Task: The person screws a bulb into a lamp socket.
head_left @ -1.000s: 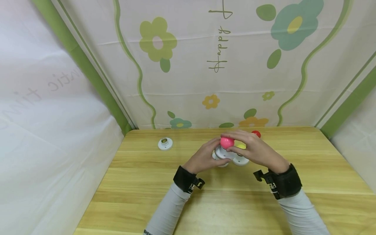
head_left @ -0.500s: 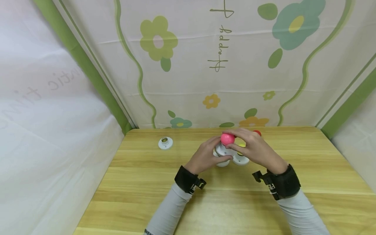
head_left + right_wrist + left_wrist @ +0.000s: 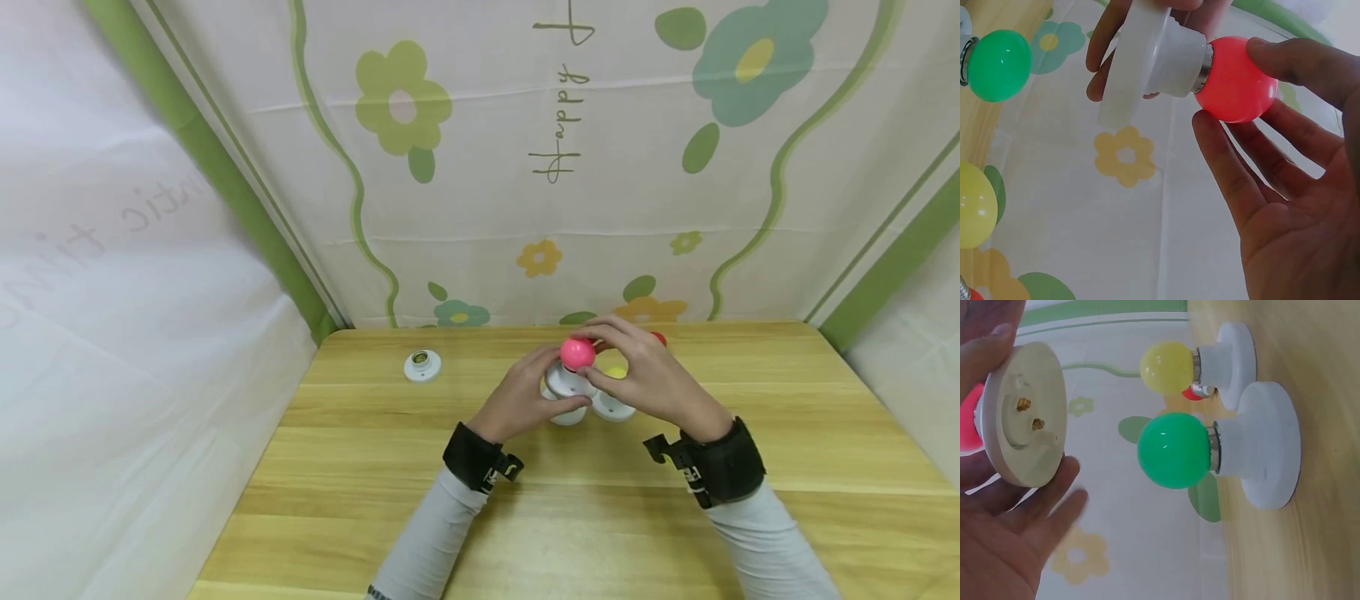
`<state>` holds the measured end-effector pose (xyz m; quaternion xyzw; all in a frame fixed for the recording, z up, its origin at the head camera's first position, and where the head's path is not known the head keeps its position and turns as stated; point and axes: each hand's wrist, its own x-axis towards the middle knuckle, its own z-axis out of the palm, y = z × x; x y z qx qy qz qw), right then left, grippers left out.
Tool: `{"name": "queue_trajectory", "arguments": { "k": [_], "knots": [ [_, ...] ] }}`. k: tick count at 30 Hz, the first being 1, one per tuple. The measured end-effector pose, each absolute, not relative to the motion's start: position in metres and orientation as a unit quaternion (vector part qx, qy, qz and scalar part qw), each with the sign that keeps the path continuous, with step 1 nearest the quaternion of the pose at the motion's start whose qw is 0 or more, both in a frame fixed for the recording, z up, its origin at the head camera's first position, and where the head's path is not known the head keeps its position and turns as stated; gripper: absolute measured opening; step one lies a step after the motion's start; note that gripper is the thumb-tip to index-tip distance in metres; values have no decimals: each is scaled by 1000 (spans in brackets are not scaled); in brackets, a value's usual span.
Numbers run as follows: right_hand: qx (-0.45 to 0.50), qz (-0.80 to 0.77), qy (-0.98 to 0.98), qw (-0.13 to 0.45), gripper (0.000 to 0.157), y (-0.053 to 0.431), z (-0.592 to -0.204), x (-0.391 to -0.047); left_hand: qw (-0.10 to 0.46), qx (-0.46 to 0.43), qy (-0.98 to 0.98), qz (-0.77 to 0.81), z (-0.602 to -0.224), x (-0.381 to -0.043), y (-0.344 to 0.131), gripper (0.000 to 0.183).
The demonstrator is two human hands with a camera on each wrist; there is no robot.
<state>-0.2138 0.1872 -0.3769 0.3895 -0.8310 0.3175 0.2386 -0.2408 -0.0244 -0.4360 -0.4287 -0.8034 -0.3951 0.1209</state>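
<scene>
Above the table, my left hand [image 3: 517, 400] grips a round white lamp holder [image 3: 564, 382] by its rim. In the left wrist view its underside shows two brass terminals. A pink light bulb [image 3: 1235, 78] sits in the holder's socket, a strip of its metal cap showing at the neck. My right hand [image 3: 652, 375] holds this bulb with thumb and fingertips. Below the raised holder, a green bulb [image 3: 1175, 450] stands in another white holder [image 3: 1272, 444] on the table. Beside it a yellow bulb [image 3: 1166, 367] stands in a white holder of its own.
A red bulb [image 3: 658, 338] lies near the table's back edge, partly behind the right hand. Toward the back left of the wooden table [image 3: 525, 533] stands a white lamp holder [image 3: 422, 365] with no bulb. A flowered curtain [image 3: 465, 200] hangs behind the table.
The pink bulb and its holder have shifted slightly up in the head view. The right fingers have changed their place around the bulb, while the left hand keeps its grip.
</scene>
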Motion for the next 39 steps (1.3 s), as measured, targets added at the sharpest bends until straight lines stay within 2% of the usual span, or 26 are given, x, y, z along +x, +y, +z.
{"name": "queue_trajectory", "arguments": {
  "k": [4, 13, 24, 32, 39],
  "knots": [
    [390, 324, -829, 235, 45, 188, -378, -214, 134, -420, -803, -400, -432, -239, -27, 70],
    [398, 311, -832, 229, 46, 185, -379, -212, 173, -458, -750, -445, -428, -240, -29, 60],
    [400, 309, -834, 222, 47, 184, -379, -213, 176, -445, -757, -446, -428, -242, -32, 56],
    [403, 307, -828, 240, 44, 188, -375, -213, 172, -413, -779, -439, -428, -245, -44, 60],
    [396, 317, -830, 232, 38, 192, -374, -213, 177, -384, -786, -452, -433, -250, -54, 59]
  ]
}}
